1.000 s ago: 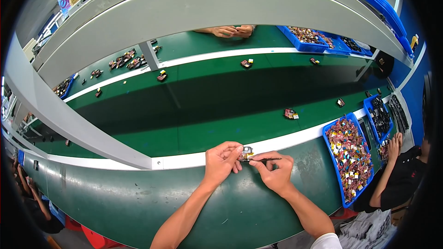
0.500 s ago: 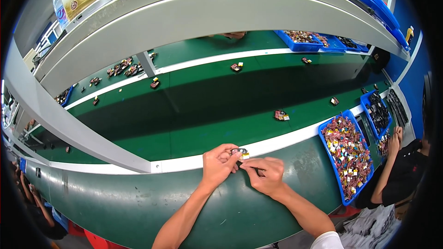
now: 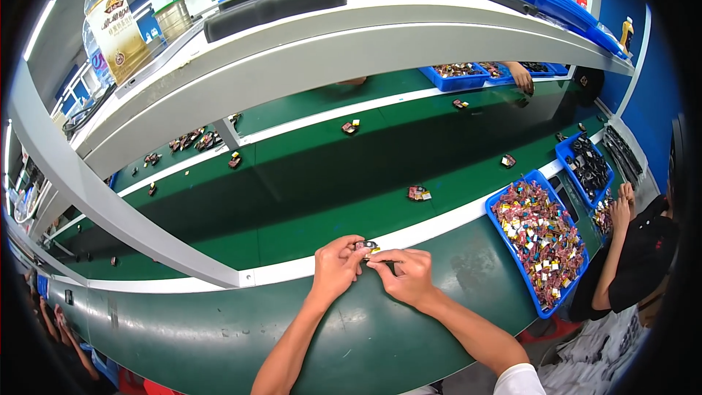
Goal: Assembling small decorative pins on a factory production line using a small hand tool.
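Observation:
My left hand (image 3: pixel 335 269) is closed on a small black electronic part (image 3: pixel 368 245) with a white and yellow label, above the near edge of the conveyor's white rail. Thumb and index finger of my right hand (image 3: pixel 411 275) are pinched together against the lower side of that part. Whatever lies between those right fingertips is too small to make out. Both forearms reach up over the green worktop (image 3: pixel 219 329).
Beyond the rail, a green conveyor (image 3: pixel 307 227) carries scattered parts, one a wired part (image 3: pixel 419 194). On my right stands a blue tray (image 3: pixel 491 213) heaped with wired parts, near a co-worker's hand (image 3: pixel 621 208). A grey shelf beam (image 3: pixel 351 44) spans overhead; another person's hand (image 3: pixel 521 77) shows behind.
The view has tilted upward, showing more of the shelf top. A person's hand has appeared by the far trays. My hands stay together at the small part.

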A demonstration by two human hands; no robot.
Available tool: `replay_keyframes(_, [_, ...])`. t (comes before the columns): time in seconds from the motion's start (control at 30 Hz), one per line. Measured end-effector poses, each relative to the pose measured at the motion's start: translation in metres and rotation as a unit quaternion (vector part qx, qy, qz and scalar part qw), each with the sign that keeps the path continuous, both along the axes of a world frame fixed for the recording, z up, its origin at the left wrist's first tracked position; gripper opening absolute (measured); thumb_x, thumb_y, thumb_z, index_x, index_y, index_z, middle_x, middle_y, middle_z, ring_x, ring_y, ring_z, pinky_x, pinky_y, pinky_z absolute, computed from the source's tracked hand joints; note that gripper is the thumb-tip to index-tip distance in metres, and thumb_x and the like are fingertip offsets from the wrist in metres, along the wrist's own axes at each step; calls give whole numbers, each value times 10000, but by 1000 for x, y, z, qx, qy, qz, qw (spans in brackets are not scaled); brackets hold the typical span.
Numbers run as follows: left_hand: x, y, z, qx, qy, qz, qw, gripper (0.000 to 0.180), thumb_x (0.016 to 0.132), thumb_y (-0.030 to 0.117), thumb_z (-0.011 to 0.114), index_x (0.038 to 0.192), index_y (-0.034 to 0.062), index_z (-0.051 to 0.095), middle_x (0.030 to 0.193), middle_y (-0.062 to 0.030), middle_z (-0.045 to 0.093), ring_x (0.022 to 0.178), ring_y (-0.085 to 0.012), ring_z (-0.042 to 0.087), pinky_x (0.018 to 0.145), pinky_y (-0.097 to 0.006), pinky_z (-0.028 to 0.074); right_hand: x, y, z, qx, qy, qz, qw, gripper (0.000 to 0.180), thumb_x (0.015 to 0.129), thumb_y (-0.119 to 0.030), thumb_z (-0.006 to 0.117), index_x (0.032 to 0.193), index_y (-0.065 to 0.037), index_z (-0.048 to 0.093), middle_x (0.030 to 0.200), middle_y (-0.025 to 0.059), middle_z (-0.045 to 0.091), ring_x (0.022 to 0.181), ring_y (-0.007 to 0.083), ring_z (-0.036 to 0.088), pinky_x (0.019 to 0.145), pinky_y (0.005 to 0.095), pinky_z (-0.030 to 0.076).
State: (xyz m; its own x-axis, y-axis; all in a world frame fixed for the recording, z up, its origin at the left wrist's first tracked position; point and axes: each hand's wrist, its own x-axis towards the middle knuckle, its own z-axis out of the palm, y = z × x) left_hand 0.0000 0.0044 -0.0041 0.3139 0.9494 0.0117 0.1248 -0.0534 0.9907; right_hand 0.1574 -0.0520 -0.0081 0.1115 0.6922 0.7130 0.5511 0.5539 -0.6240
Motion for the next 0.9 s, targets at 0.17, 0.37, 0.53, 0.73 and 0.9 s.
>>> replay_keyframes(0.17, [3, 3, -17, 143, 47, 50, 987, 142, 908, 30, 694, 1007, -71, 694, 671, -93, 684, 526, -71, 599, 499, -245, 453, -3, 1, 0, 49, -35, 9, 998, 137, 719, 23, 806, 810, -54, 740, 770, 56, 755, 545, 179, 672, 500, 272, 490])
replay_keyframes(0.37, [5, -2, -5, -32, -6, 63, 997, 117, 921, 30, 673, 983, -65, 699, 710, -82, 692, 522, -92, 603, 469, -242, 474, -2, -1, -2, 48, -73, 7, 996, 134, 712, 21, 799, 803, -59, 741, 766, 57, 753, 549, 192, 681, 510, 277, 504])
replay_keyframes(0.53, [-5, 3, -4, -95, -103, 18, 990, 126, 947, 38, 643, 988, -75, 682, 721, -84, 679, 523, -117, 621, 448, -238, 482, -4, 0, -1, 43, -12, 11, 999, 129, 713, 10, 818, 795, -53, 740, 779, 54, 755, 451, 138, 575, 460, 266, 449])
replay_keyframes(0.73, [-7, 4, -3, -97, -95, 5, 991, 137, 961, 52, 631, 1001, -71, 678, 720, -66, 663, 502, -96, 585, 433, -225, 434, -3, -3, -4, -23, 44, 18, 999, 143, 724, -12, 842, 816, -39, 736, 769, 49, 747, 391, 62, 388, 412, 245, 320])
replay_keyframes(0.9, [-5, 5, -14, -61, -74, 13, 995, 123, 962, 47, 632, 990, -59, 687, 719, -49, 669, 486, -59, 525, 431, -218, 389, -6, -2, -2, -13, 47, 28, 998, 151, 725, -6, 842, 826, -35, 734, 766, 59, 748, 393, 61, 384, 413, 244, 323])
